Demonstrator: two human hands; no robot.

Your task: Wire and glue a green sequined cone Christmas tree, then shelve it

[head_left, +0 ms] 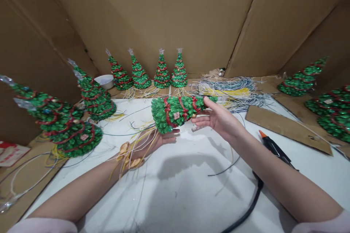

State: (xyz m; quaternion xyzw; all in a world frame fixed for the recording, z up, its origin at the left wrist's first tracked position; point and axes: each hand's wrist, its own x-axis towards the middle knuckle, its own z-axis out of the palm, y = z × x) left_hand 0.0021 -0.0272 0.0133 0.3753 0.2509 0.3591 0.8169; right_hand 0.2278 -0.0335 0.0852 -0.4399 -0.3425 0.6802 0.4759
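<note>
A small green Christmas tree ornament [175, 113] with red garlands lies sideways in the air over the white table [175, 196]. My right hand [217, 118] grips its narrow top, thumb above and fingers below. At the broad base, my left hand [161, 139] is palm up with fingers stretched out below the tree; whether it touches the tree is unclear. Yellow and white wires [144, 140] trail from the base across my left palm and wrist. An orange-gold band [124, 151] circles that wrist.
Several similar trees [140, 72] stand along the back and left, with more trees [303, 78] at right. Bundled wires [232, 91] lie at the back. A hot glue gun [275, 149] with an orange tip and a cardboard strip [287, 129] are beside my right forearm. Cardboard walls [164, 18] enclose the table.
</note>
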